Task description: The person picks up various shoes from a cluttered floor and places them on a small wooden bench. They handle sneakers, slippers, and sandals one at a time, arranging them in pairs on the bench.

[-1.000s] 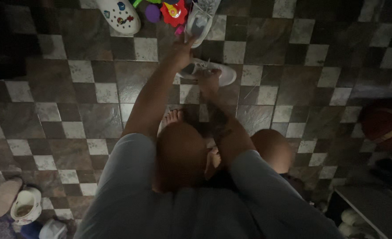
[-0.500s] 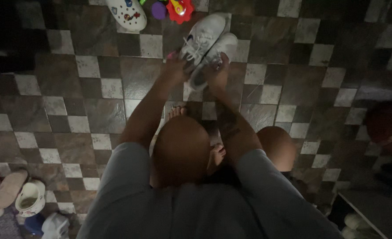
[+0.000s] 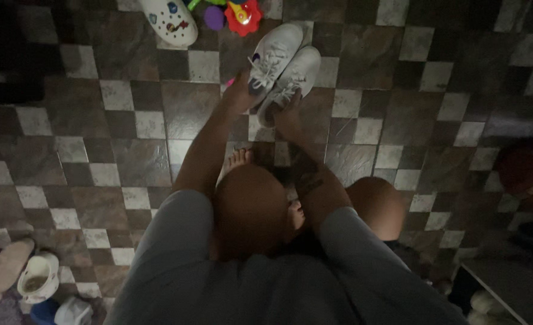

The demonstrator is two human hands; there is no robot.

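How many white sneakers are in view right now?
2, side by side on the tiled floor: the left sneaker at the left hand, the right sneaker at the right hand. Dark edges may hide more.

two white sneakers side by side at far centre, one white clog far left, one red flower-shaped toy, one purple ball, two hands, a few shoes near left, count unclear

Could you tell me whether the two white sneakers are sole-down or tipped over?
Sole-down: both white sneakers show laces upward, side by side on the tiled floor.
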